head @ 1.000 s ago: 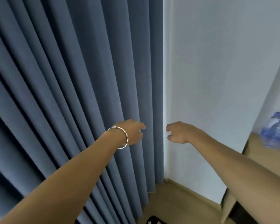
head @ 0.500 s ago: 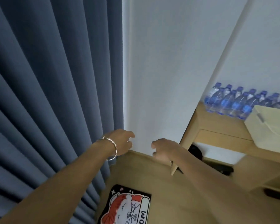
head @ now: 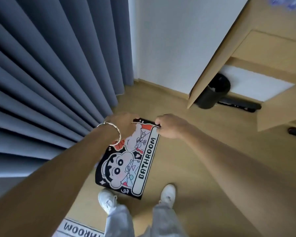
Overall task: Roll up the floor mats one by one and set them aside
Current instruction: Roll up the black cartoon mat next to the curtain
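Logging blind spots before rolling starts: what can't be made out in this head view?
Head view:
- Left hand grip: fingers hidden behind it, at far corner of black cartoon floor mat.
- White lettered floor mat: cut by bottom edge, trouser leg.
- Blue items, top right: blurred, cut by top edge.

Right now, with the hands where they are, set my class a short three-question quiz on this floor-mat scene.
1. True or false: the cartoon bathroom mat is already rolled up.
2. Choose one: the right hand pinches the mat at its A) near edge, B) far edge, C) middle.
3. Fill in: the word printed along the mat's right side is ____.

Key: 1 false, it lies flat on the floor; 2 B; 3 BATHROOM.
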`<act>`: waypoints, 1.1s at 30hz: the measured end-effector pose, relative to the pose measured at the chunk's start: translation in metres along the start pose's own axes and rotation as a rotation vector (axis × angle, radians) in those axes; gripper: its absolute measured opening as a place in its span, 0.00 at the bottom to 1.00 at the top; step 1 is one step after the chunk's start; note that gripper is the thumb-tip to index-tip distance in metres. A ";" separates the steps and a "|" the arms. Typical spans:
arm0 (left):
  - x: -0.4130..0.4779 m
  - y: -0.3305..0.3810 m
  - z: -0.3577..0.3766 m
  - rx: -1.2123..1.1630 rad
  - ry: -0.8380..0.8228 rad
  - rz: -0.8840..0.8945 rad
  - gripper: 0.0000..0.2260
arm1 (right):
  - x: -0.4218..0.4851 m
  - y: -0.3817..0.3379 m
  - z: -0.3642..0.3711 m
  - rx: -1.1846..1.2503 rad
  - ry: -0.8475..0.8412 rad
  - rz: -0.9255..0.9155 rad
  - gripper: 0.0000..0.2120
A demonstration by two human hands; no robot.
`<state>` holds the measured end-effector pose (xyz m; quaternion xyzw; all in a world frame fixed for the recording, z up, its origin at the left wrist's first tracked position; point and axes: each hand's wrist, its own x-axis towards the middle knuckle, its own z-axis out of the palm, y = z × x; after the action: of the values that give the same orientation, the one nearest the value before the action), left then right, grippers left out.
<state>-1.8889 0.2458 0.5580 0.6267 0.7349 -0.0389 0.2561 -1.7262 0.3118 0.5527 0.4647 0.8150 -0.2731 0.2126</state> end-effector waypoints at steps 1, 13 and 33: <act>0.001 -0.006 0.028 0.002 -0.015 -0.013 0.17 | 0.008 0.006 0.028 0.010 -0.018 0.006 0.16; -0.062 -0.094 0.338 0.036 -0.160 -0.167 0.19 | 0.053 0.036 0.364 0.034 -0.194 -0.055 0.14; 0.033 -0.179 0.538 -0.014 -0.402 -0.263 0.18 | 0.216 0.020 0.568 -0.050 -0.368 -0.099 0.13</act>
<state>-1.8843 0.0343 0.0310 0.5035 0.7446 -0.1910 0.3943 -1.7589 0.0932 -0.0140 0.3608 0.7907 -0.3435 0.3559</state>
